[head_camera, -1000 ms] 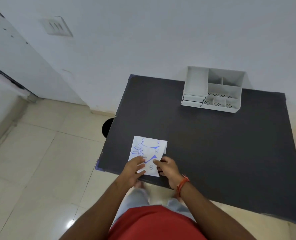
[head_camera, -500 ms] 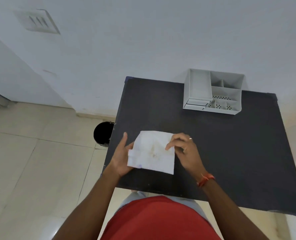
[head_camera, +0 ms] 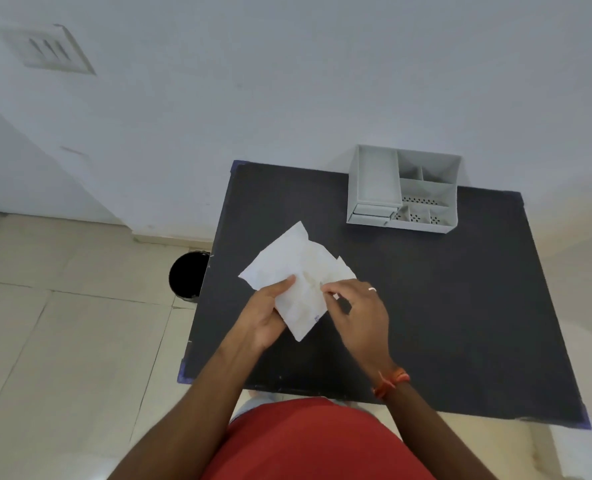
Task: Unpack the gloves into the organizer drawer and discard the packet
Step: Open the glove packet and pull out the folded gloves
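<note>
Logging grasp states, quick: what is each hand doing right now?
Left hand: closed on the white glove packet, held above the table.
Right hand: fingertips pinching the packet's right edge.

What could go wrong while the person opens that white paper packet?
The left hand holds the crumpled white paper packet above the dark tabletop near its edge while the right hand pinches a flap. If it tears suddenly, the contents might spill toward the floor. The grey plastic organizer stands far back, so the gloves need carrying there.
</note>
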